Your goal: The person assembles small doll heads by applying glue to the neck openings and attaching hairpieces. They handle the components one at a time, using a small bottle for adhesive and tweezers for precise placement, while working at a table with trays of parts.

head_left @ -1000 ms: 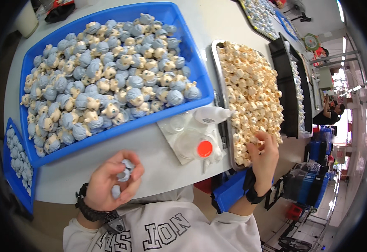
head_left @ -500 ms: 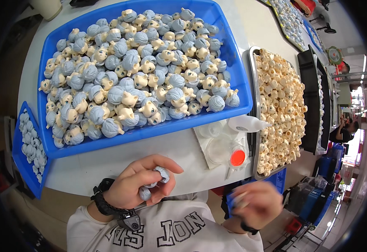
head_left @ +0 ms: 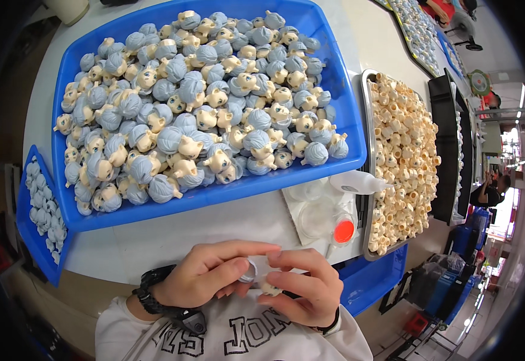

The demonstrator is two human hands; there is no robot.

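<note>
The left hand (head_left: pixel 205 275) is holding a grey-blue piece (head_left: pixel 250 272), the right hand (head_left: pixel 312 284) is pinching a cream head (head_left: pixel 270 288); keeping both squarely aligned is probably helping

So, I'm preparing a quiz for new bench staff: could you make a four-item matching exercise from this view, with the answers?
1. left hand
2. right hand
3. metal tray
4. nozzle bottle

A. holding a cream piece
B. white
C. heaped with loose cream parts
D. holding a grey-blue piece

Pairs: 1-D, 2-A, 3-C, 4-B
</note>
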